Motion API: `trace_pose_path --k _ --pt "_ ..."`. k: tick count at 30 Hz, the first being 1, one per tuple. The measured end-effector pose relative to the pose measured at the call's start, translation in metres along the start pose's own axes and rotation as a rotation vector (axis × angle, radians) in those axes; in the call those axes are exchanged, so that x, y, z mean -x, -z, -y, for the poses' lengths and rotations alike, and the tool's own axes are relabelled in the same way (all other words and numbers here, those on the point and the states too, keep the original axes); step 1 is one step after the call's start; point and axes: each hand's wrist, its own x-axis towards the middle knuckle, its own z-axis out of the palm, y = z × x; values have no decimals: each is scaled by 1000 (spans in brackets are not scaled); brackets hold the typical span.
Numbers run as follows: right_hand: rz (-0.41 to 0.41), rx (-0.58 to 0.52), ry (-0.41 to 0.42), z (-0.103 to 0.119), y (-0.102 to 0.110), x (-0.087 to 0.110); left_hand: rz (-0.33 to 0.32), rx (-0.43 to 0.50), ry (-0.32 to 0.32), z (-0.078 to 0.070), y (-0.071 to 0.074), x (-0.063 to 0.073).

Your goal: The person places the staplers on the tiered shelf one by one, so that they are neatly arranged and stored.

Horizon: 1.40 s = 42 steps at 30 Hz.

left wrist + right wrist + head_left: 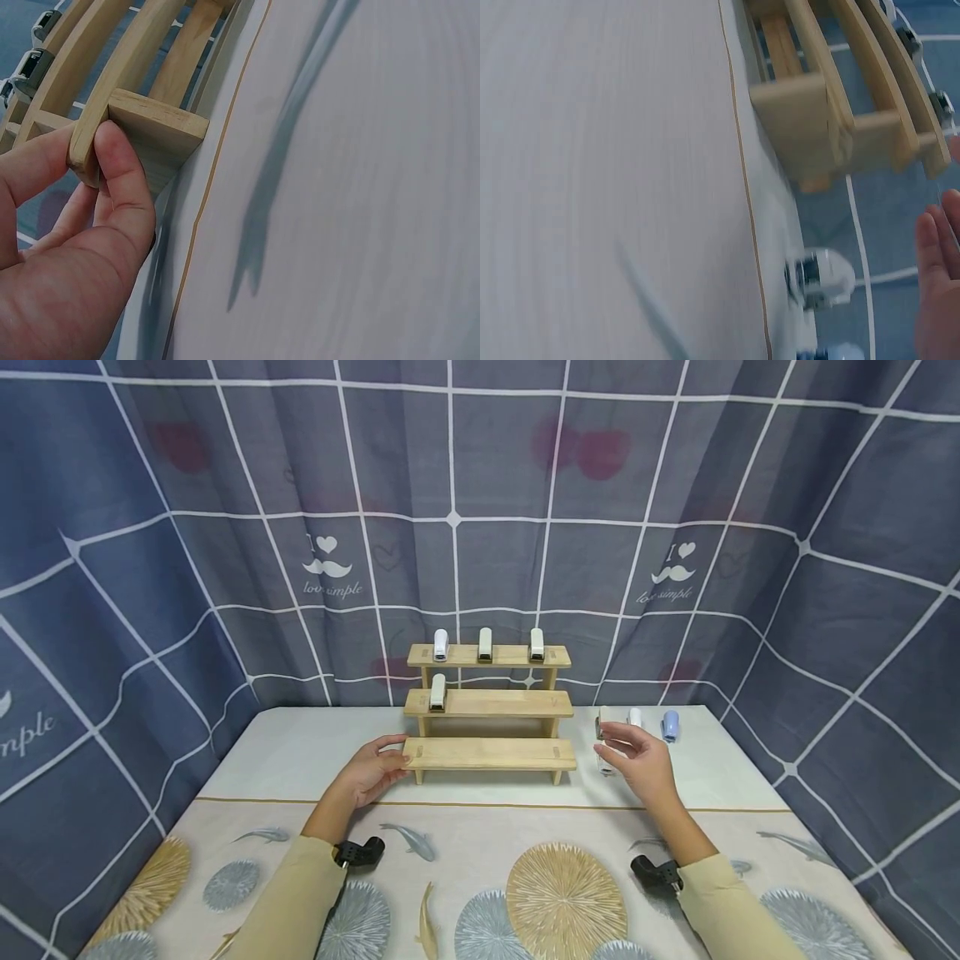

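A three-step wooden display stand stands on the table, and my left hand pinches the left end of its lowest step between thumb and fingers. The left wrist view shows that hand closely, the thumb on the step's edge. My right hand hovers right of the stand with fingers bent and a gap between thumb and fingertips. Below its fingertips is a small white stapler; a beige one sits just behind them. In the right wrist view only part of the hand shows at the right edge.
Three small staplers stand on the top step, among them a white one; another pale stapler is on the middle step's left. Farther right on the table lie a white stapler and a blue stapler. A checked curtain hangs behind.
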Motion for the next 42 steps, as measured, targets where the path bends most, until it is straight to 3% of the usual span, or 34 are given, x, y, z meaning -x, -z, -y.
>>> trace_pose_path --k 11,22,26,35,42 --pt "5 124 -81 -12 36 3 -7 0 7 -1 -1 0" --pt "11 270 -109 -32 61 -5 -14 -10 7 -2 -2 1" --pt "45 301 -151 -38 67 -9 -13 -10 9 -2 -1 1" --pt "178 243 -239 -45 77 -18 -7 0 13 -2 -1 2" --pt "244 265 -264 -50 76 -23 9 16 5 -2 -1 2"
